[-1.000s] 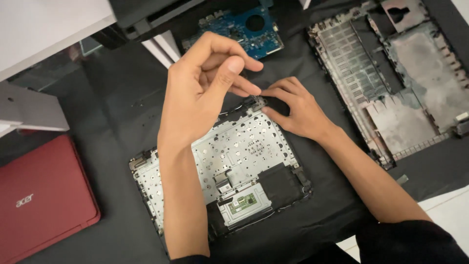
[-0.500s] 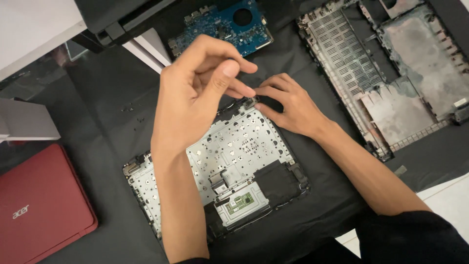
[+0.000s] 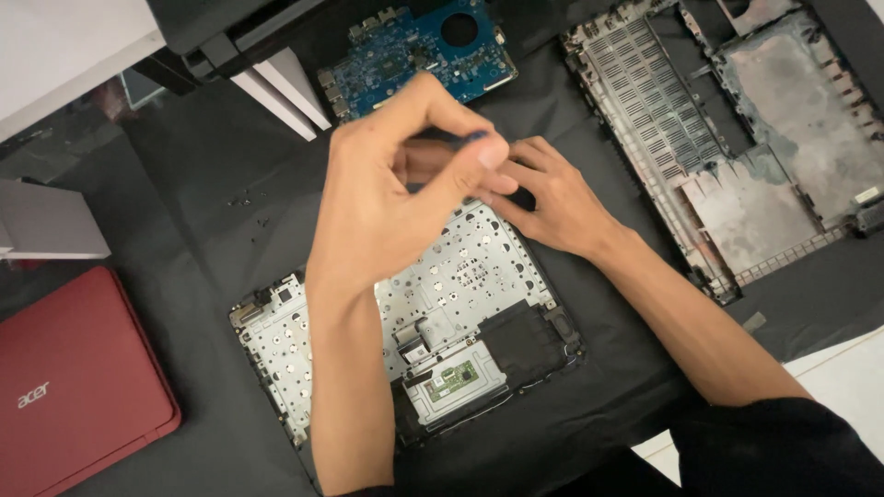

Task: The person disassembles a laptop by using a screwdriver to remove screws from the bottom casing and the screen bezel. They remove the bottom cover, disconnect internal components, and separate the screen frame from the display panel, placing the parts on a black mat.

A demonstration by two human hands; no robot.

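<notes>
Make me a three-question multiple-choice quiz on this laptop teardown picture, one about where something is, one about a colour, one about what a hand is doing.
1. Where does the blue circuit board lie?
A. At the top of the black mat, beyond the hands
B. On the red laptop
C. Inside the keyboard frame

2. What colour is the closed laptop at the lower left?
A. Silver
B. Red
C. Blue

3. How is the left hand posed?
A. Flat on the mat
B. Raised above the keyboard frame, thumb and fingers pinched on a small dark item
C. Gripping the grey bottom case

Answers:
1. A, since the board sits at the upper edge of the black mat, past both hands.
2. B, since its lid is plainly red.
3. B, since the fingertips meet around a small dark piece, near the right hand, which rests at the frame's top edge.
</notes>
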